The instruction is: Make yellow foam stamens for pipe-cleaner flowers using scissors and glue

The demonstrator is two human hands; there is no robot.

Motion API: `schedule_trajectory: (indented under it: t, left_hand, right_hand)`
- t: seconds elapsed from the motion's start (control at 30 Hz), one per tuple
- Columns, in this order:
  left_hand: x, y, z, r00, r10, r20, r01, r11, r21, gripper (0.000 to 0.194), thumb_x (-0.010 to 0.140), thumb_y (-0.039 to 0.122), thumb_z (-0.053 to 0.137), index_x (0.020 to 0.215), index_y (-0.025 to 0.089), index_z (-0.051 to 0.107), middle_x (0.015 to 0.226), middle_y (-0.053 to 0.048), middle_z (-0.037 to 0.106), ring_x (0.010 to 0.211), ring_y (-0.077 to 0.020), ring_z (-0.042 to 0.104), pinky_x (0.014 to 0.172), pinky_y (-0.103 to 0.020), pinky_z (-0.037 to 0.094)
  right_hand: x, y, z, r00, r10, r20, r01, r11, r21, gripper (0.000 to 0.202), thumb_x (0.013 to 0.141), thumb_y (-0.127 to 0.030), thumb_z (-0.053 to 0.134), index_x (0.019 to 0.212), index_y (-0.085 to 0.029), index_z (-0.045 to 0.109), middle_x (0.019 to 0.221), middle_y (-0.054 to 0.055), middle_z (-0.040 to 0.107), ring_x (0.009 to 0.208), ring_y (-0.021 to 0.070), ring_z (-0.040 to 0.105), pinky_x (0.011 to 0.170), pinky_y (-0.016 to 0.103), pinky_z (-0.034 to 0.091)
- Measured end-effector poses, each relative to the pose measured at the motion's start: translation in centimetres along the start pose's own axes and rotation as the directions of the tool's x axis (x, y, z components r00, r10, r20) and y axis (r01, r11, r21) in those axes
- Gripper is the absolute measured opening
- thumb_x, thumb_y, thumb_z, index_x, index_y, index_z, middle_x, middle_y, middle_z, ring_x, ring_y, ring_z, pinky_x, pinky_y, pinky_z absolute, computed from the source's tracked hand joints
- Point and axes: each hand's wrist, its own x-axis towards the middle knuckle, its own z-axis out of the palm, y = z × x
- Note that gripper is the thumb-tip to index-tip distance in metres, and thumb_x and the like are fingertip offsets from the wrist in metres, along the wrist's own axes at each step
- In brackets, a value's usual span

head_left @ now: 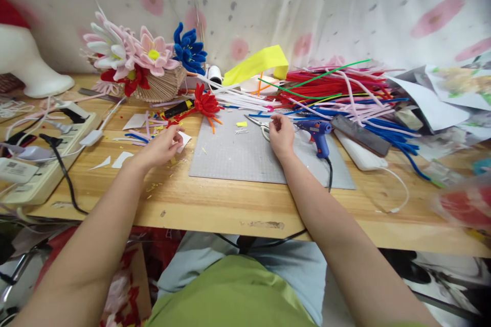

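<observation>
Grey cutting mat [230, 158] lies flat mid-worktop [192, 204], seen from where I stand nr the bench. Scissors [258, 122] are on its upper part, blades pointing up & to the left, handles against the R hand [283, 135]. That hand has its fingers bent & narrow over the handle end; can't tell if it actually grips them or just touches. Blue glue gun [321, 139] is just beside it, to the right, w/ black cord running down over the worktop edge.

L hand [163, 145] is off the mat, fingers loosely curled, thumb nr the fingertips. White card pc [185, 141] sits right at those fingers; can't tell if it's held or lies just behind them.

Yellow scrap [241, 124] + a few thin white bits [241, 132] lie on the mat btwn the hands, nr the scissors. Red fuzzy flower [207, 102] rests at the mat's upper L corner, beside a black-and-yellow tool [178, 109]. Behind: yellow sheet [249, 67], curled, & a big heap of red stems [337, 84], w/ blue stems [399, 138] to the right. Phone [360, 135] lies tilted, partly over a white device [356, 153]. Far L: cream power strip [46, 158], plugs in.
</observation>
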Motion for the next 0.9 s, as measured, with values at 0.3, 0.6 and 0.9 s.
schedule_trajectory:
  t: [0.3,0.6,0.9]
  left_hand:
    - [2.8,4.7,4.9,0.984,0.056,-0.167,-0.105,0.949,-0.297,0.038,0.081,0.019,0.046,0.118,0.019,0.038,0.09,-0.003,0.056,0.084,-0.0136,0.056,0.081,-0.03,0.044]
    - [3.1,7.1,7.6,0.986,0.115,-0.122,-0.148,0.937,-0.315,0.037,0.081,0.014,0.044,0.117,0.02,0.037,0.089,-0.001,0.057,0.084,-0.0136,0.057,0.08,-0.03,0.044]
    - [3.2,6.7,7.7,0.985,0.066,-0.161,-0.119,0.931,-0.344,0.033,0.081,0.014,0.044,0.113,0.019,0.038,0.087,-0.002,0.057,0.081,-0.0127,0.057,0.079,-0.029,0.044]
  right_hand:
    - [-2.4,-4.2,2.6,0.906,-0.069,0.417,-0.11,0.915,0.389,0.026,0.075,-0.035,0.056,0.098,-0.022,0.05,0.089,0.002,0.064,0.076,0.0134,0.058,0.071,0.03,0.048]
    - [-3.5,-5.8,4.8,0.828,-0.026,0.56,-0.217,0.906,0.363,0.032,0.068,-0.029,0.061,0.096,-0.023,0.047,0.067,-0.007,0.057,0.059,0.0102,0.052,0.063,0.027,0.043]
    - [-3.3,-5.3,4.7,0.86,0.023,0.509,-0.235,0.905,0.355,0.034,0.07,-0.036,0.059,0.096,-0.024,0.041,0.075,-0.004,0.06,0.062,0.0113,0.054,0.063,0.029,0.044]
